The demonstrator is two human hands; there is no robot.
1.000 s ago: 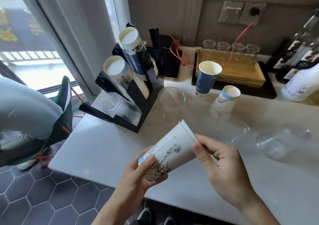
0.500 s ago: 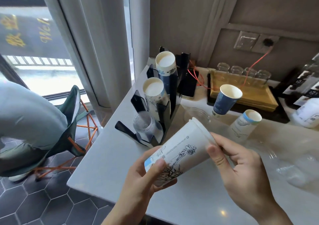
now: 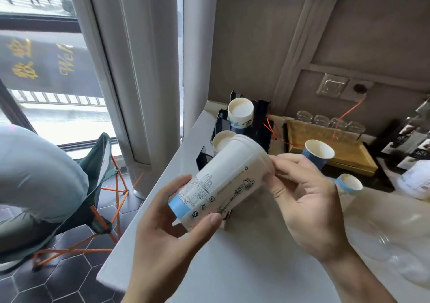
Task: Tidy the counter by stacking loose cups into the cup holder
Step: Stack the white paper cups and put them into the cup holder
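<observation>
White cup [image 3: 223,184] between both hands, seemingly tilted.

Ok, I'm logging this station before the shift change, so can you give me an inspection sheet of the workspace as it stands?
Surface: pale counter, bare in front.
Job's things: white paper cup held on its side; black cup holder with cup stacks; blue cup and small cup loose.
Clutter: wooden tray with glasses, bottles at right, clear plastic cups.
Grip: left hand holds the cup's base, right hand its rim.
Cables: red cable from the wall socket.
Surroundings: window, curtain, folding chair.
</observation>
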